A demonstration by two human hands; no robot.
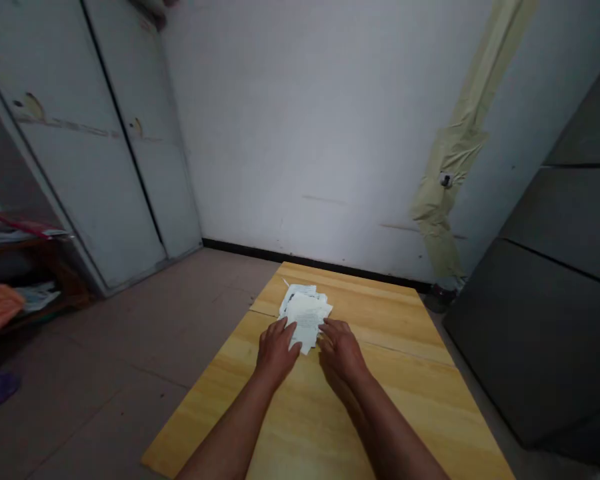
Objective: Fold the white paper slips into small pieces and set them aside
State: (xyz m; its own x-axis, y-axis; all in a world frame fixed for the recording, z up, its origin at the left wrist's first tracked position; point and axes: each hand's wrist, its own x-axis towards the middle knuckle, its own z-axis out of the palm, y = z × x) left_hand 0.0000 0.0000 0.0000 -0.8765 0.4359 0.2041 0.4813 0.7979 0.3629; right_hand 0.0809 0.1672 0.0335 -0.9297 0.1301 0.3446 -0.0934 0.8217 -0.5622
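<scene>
A loose pile of white paper pieces (307,319) with printed text lies on the wooden table (390,407), its edges uneven and overlapping. My left hand (277,347) rests at the near left side of the pile, fingers spread, with fingertips on the paper's edge. On the other side, my right hand (343,347) is beside the right edge of the pile, fingers somewhat curved and apart, the fingertips at or close to the paper. Neither hand is closed around a piece.
A white wall (300,133) with a dark baseboard stands behind the table. Tall cabinet doors (125,173) are at the left, near a low shelf (35,247) holding papers. Large grey panels (530,320) rise close to the table's right. Taped covering (435,200) runs down the wall.
</scene>
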